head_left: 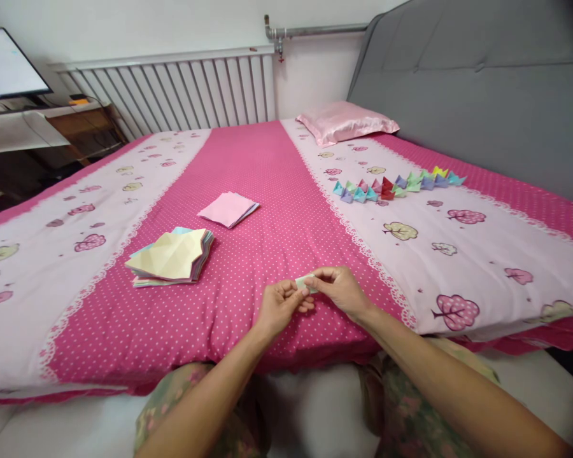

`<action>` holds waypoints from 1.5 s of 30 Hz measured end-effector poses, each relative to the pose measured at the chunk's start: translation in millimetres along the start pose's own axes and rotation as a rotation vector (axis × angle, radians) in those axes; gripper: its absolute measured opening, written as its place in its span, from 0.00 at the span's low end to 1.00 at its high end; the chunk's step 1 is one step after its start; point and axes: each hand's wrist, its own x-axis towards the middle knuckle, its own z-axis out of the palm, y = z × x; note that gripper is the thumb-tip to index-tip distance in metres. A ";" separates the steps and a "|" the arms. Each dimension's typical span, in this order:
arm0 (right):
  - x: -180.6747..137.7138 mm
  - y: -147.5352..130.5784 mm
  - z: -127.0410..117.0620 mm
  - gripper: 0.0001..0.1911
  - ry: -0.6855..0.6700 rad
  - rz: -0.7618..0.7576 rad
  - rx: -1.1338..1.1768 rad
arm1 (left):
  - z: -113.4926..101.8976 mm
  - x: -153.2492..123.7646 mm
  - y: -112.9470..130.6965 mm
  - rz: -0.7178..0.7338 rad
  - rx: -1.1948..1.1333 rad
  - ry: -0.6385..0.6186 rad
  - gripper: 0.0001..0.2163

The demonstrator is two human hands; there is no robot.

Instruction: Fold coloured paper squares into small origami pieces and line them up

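Note:
My left hand (281,306) and my right hand (339,289) meet over the near edge of the pink dotted bedspread (248,165). Both pinch a small folded piece of pale green paper (304,282) between their fingertips. To the left of my hands lies a stack of creased coloured paper sheets (172,257) with a pale yellow sheet on top. Farther back sits a small stack of pink square sheets (228,208). A row of several folded paper figures (396,182) in many colours runs across the right side of the bed.
A pink satin pillow (344,122) lies at the head of the bed against the grey padded headboard (477,83). A white radiator (176,89) lines the far wall. A desk with a monitor (7,63) stands at the far left.

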 end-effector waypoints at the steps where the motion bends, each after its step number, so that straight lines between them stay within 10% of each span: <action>1: -0.1 -0.9 -0.3 0.12 0.000 -0.018 -0.027 | 0.4 -0.6 0.2 0.018 0.013 -0.005 0.17; 16: -2.4 0.2 1.8 0.15 -0.006 0.077 0.073 | 1.4 -2.1 -1.9 -0.081 0.103 -0.117 0.19; 29: -0.3 1.1 1.3 0.14 -0.062 0.051 0.113 | 0.9 4.1 -3.0 0.016 0.083 0.042 0.18; 45: 1.4 9.6 -1.8 0.12 -0.039 -0.154 -0.235 | -8.0 -1.0 -2.8 0.498 0.683 0.325 0.08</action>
